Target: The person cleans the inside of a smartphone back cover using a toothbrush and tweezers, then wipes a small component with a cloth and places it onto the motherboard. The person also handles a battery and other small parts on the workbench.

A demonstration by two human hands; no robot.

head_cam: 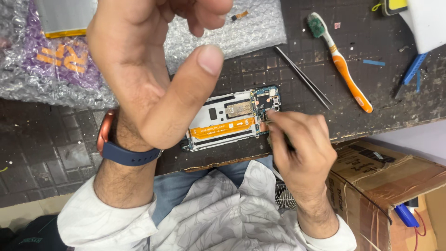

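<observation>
Bubble wrap (55, 79), far left on the dark bench (55, 153), lies over a purple and orange packet, with a flat grey panel edged in yellow on top. Left hand (144, 69), raised close to the camera above the bench, wears a dark-strapped watch (116, 146) at the wrist; thumb stretched out, fingers loosely curled, holding nothing. Opened phone (232, 120), at the centre near the bench's near edge, lies flat with its orange ribbon cable and blue circuit board exposed. Right hand (297, 148), at the phone's right end, has its fingers (275, 122) pinched together on the board; what they grip cannot be told. Tweezers (302, 76) lie just beyond. Orange and white toothbrush (344, 69) lies farther right. Cardboard box (385, 186) sits below the bench, near right.
</observation>
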